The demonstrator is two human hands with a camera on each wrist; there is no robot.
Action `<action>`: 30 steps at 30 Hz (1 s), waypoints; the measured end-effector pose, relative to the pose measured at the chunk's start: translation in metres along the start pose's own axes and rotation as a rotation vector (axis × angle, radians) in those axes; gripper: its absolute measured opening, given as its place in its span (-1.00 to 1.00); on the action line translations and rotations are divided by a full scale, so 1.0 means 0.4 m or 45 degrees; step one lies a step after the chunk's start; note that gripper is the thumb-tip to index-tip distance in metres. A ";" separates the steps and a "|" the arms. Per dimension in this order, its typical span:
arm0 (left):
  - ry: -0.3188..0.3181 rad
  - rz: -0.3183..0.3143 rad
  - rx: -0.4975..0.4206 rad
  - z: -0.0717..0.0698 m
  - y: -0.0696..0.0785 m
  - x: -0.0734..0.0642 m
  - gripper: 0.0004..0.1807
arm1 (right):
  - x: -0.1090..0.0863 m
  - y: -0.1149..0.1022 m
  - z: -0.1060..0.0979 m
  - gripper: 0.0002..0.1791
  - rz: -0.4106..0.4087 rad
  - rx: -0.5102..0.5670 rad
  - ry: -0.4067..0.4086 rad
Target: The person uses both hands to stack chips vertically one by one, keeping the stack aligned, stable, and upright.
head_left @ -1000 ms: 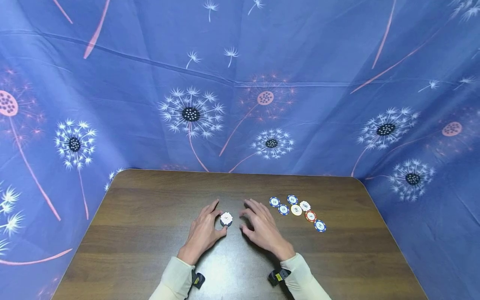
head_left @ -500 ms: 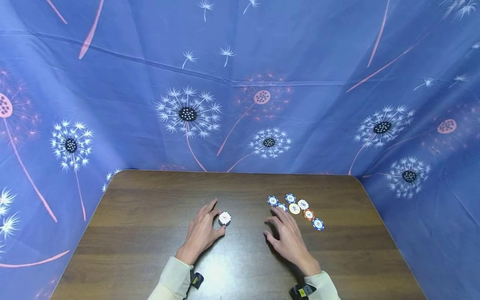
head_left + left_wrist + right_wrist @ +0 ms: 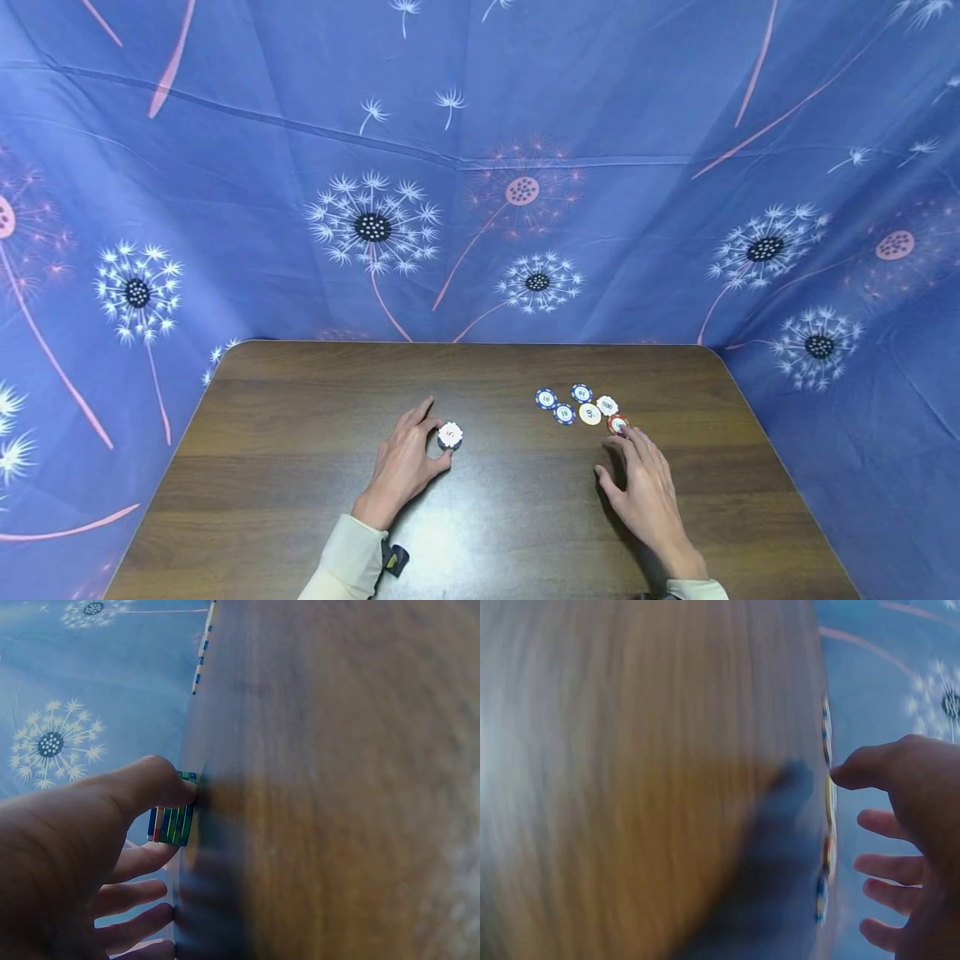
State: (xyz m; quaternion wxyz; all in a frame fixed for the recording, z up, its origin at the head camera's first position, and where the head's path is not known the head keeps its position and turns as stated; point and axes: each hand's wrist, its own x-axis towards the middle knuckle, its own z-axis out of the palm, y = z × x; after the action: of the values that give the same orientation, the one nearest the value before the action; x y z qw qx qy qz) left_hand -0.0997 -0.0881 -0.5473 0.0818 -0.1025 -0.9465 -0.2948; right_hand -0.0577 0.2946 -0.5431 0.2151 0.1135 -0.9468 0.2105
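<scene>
My left hand (image 3: 403, 462) pinches a short stack of poker chips (image 3: 450, 435) between thumb and forefinger on the wooden table. The stack's top chip is white; its edge in the left wrist view shows several layers, mostly green, with a red one. At the right my right hand (image 3: 647, 492) hovers with relaxed, spread fingers and holds nothing. Its fingertips overlap a red poker chip (image 3: 617, 424) in the head view. Up and left of that lie a white chip marked 500 (image 3: 607, 406) and a cream chip (image 3: 589, 414). A blue chip lower right is hidden by the hand.
Three blue chips lie left of the cream one: a near blue chip (image 3: 565, 414), a far blue chip (image 3: 581, 393) and a leftmost blue chip (image 3: 546, 398). A blue dandelion-print cloth (image 3: 465, 317) hangs along the back and sides of the wooden table (image 3: 337, 375).
My right hand has moved right, from beside the stack across to the loose chips, and now covers one blue chip. The left hand keeps its pinch on the stack.
</scene>
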 end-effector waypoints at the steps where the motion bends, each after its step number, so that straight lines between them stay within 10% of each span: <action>1: -0.001 -0.002 0.001 0.001 0.000 0.000 -0.55 | -0.002 0.013 -0.008 -0.44 0.016 -0.010 0.006; 14: -0.020 -0.027 -0.009 0.003 -0.004 0.000 -0.56 | 0.018 0.134 -0.061 -0.41 0.209 -0.112 -0.121; 30: -0.028 -0.033 -0.008 0.005 -0.005 0.002 -0.55 | 0.051 0.155 -0.069 -0.45 0.276 -0.144 -0.265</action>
State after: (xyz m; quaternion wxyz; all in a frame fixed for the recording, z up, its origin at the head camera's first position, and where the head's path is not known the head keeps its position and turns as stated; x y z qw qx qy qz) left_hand -0.1011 -0.0886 -0.5497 0.0671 -0.0938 -0.9476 -0.2978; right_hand -0.0848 0.3591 -0.5329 0.0981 0.0197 -0.9810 0.1661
